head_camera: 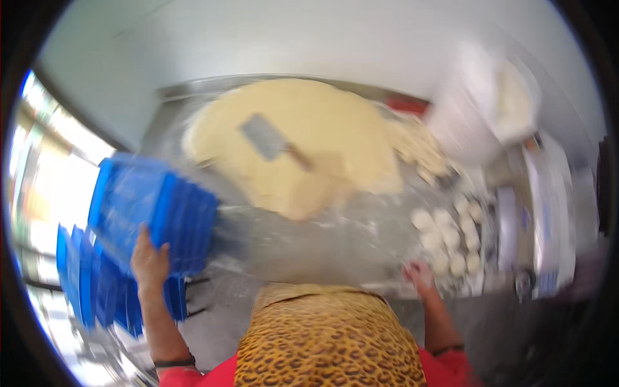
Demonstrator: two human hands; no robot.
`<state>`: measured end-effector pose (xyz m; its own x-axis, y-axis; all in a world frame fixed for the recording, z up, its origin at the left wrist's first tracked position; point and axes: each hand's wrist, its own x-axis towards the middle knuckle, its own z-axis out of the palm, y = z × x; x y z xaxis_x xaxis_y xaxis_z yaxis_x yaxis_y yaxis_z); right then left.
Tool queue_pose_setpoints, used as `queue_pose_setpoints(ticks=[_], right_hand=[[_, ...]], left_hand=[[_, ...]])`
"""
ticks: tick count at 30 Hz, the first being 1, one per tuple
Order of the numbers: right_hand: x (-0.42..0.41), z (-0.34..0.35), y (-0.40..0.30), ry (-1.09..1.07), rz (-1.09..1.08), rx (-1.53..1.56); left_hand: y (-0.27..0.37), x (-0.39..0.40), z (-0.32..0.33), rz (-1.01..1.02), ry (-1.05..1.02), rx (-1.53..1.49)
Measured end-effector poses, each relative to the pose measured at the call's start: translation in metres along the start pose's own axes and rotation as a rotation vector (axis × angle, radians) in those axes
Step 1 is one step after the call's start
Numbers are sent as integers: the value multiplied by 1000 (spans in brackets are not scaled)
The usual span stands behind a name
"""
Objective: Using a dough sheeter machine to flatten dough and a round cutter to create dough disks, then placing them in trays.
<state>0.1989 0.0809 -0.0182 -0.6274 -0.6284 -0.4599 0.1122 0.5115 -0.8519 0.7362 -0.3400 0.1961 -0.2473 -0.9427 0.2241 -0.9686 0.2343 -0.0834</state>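
At the table's left end, my left hand (151, 263) grips the near edge of a stack of blue plastic trays (133, 198), its thumb and index finger spread along the edge. Flour dusts the upper tray. My right hand (419, 276) hovers by the table's near edge, left of several small dough balls (442, 237); its fingers are curled and blurred. A big pale sheet of dough (333, 130) covers the back of the floured metal table (309, 246). On the dough lies a dough scraper (263, 136) with a brown handle (299, 157).
More blue trays (104, 285) stand at lower left. Dough scraps (420, 145) lie right of the sheet. Behind them are a white sack (469, 106) and a red object (408, 105). A white boxy appliance (551, 213), perhaps a scale, borders the right end. A wall (290, 43) rises behind.
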Motion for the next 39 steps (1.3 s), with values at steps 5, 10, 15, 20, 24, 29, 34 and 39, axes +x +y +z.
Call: queue_pose_setpoints(ticks=[5, 10, 15, 20, 24, 29, 34, 39], right_hand=[[42, -112, 41, 366, -70, -130], [51, -214, 86, 1003, 56, -227], [44, -252, 120, 1108, 184, -553], [24, -257, 74, 733, 53, -287], [16, -250, 64, 659, -82, 267], [13, -221, 105, 635, -51, -200], [7, -193, 30, 257, 222, -323], [19, -163, 43, 315, 75, 121]], left_hand=[[22, 50, 9, -107, -36, 132], [55, 72, 22, -184, -101, 206], [44, 78, 30, -180, -101, 261], [59, 81, 28, -274, -161, 263], [45, 83, 35, -261, -88, 286], [58, 82, 33, -262, -86, 321], [61, 76, 26, -268, -94, 329], [62, 75, 22, -306, -134, 309]])
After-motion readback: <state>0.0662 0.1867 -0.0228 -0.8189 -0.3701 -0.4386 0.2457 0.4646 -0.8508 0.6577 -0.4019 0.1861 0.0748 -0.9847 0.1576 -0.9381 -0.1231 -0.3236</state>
